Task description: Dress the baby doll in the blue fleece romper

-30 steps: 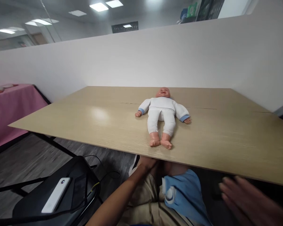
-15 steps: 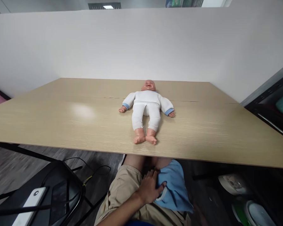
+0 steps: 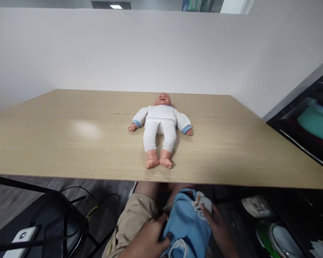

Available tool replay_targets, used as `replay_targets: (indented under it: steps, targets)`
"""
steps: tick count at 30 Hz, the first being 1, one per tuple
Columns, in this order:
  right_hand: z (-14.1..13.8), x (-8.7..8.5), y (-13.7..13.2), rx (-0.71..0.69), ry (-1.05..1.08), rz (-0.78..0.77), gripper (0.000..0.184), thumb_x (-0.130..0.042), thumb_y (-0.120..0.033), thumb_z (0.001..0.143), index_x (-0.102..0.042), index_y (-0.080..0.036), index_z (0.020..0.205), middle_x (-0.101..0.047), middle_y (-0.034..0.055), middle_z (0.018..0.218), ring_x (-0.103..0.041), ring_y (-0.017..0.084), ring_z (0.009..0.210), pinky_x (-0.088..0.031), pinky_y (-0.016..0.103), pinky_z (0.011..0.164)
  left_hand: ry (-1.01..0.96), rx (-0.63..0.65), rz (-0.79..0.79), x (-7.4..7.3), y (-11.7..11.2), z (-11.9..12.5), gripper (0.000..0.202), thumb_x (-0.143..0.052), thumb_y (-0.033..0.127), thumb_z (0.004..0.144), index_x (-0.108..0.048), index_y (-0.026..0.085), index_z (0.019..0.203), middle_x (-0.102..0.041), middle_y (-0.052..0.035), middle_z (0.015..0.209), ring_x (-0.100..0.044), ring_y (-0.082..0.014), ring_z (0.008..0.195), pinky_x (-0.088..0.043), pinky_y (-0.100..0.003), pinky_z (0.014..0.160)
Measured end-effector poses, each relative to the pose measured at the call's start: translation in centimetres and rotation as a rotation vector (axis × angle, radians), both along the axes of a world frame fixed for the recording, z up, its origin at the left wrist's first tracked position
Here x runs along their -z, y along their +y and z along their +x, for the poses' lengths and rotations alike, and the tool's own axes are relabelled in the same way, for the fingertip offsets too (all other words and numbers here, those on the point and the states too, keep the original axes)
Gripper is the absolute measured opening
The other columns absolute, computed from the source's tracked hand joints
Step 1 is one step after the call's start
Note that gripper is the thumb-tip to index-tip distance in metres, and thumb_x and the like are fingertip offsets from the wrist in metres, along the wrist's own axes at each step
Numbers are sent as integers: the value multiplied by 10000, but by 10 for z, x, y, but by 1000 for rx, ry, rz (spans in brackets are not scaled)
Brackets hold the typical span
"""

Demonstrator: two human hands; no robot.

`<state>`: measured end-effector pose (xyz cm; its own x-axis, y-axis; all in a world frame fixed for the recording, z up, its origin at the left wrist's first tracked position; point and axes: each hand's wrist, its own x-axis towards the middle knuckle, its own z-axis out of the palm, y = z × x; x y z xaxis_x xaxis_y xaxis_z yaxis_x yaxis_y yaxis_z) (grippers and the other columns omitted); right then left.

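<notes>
A blue cloth garment (image 3: 185, 215) with white trim and a white decorated patch lies bunched over my lap, below the table's front edge. My left hand (image 3: 152, 236) grips its left side, thumb on top. On the opposite side, my right hand (image 3: 216, 225) pinches it beside the white patch, with the thumb over the cloth and the other fingers mostly hidden. A baby doll (image 3: 160, 125) in a white body suit with blue cuffs lies on its back on the table, arms spread and bare feet toward me. Neither hand touches the doll.
The wooden table (image 3: 97, 154) meets a white wall (image 3: 150, 50). A black chair (image 3: 51, 218) holding a white device (image 3: 20, 242) stands at lower left, with cables on the floor. At right is a dark shelf rack (image 3: 296, 125) with a teal item (image 3: 317, 120); white containers (image 3: 258, 206) sit lower.
My right hand has come into view and holds the garment's right side. The garment is raised and turned, showing its white patch. The view has shifted slightly right.
</notes>
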<state>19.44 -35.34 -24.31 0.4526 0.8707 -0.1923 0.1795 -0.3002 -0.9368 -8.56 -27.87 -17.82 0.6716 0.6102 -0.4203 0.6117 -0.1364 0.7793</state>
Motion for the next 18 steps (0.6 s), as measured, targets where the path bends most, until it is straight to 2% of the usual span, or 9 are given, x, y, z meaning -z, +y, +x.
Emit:
replay_targets:
  steps: [3,5,7,9,11,13,14,16,18]
  targets:
    - [-25,-72,10,-145,-63,142,395,-733,-571,901,-775,-213,1061,-802,109,990,-774,345,901,-660,430,807,41,-12,94,-37,9,-21,315,-600,388,987,-660,238,1257,-731,-103,1277,-683,-309,1180,-515,-428,1033]
    - [-39,-120,22,-388,-169,338,258,-753,-490,886,-751,-234,922,-734,61,815,-711,264,723,-614,341,670,-1,-33,143,-69,18,-31,309,-626,434,999,-659,263,1254,-725,-86,1272,-664,-302,1199,-503,-434,1063]
    - [-50,-164,38,-554,-231,537,199,-730,-378,902,-670,-232,780,-606,8,664,-592,178,582,-507,265,554,-177,-53,157,-105,27,-37,237,-646,437,1015,-662,292,1201,-724,-51,1209,-673,-263,1133,-535,-388,1011]
    - [-58,-203,56,-733,-231,636,218,-753,-343,892,-638,-219,754,-576,-10,655,-527,135,561,-426,238,525,-436,-62,232,-138,38,-38,241,-717,379,988,-645,316,1209,-689,-43,1244,-657,-249,1162,-535,-368,1030]
    - [-63,-239,74,-824,-219,710,253,-792,-319,904,-640,-212,732,-582,-23,661,-515,110,575,-406,220,540,-671,-44,317,-165,55,-34,441,-839,362,898,-624,335,1282,-629,-61,1379,-579,-287,1331,-471,-415,1155]
    - [-64,-271,92,-871,-208,762,233,-846,-303,882,-676,-208,755,-590,-29,674,-517,99,585,-401,210,541,-786,28,329,-185,80,-28,743,-956,412,772,-588,327,1412,-554,-96,1514,-469,-350,1464,-363,-485,1259]
    - [-62,-286,102,-886,-214,788,218,-870,-292,864,-694,-206,767,-579,-36,665,-500,92,572,-391,206,531,-802,74,298,-193,95,-24,817,-981,419,737,-581,304,1440,-561,-110,1509,-483,-360,1450,-373,-491,1251]
    - [-54,-313,123,-881,-256,781,182,-897,-267,839,-730,-204,807,-584,-43,661,-487,87,565,-396,204,533,-827,181,229,-209,127,-17,680,-986,410,729,-657,237,1299,-676,-103,1279,-634,-313,1220,-513,-409,1077]
    - [-39,-333,148,-883,-287,654,164,-900,-266,842,-758,-206,897,-638,-39,708,-532,96,597,-427,195,551,-850,273,242,-225,156,-12,383,-939,367,796,-691,183,1023,-668,-39,913,-650,-200,872,-538,-295,820]
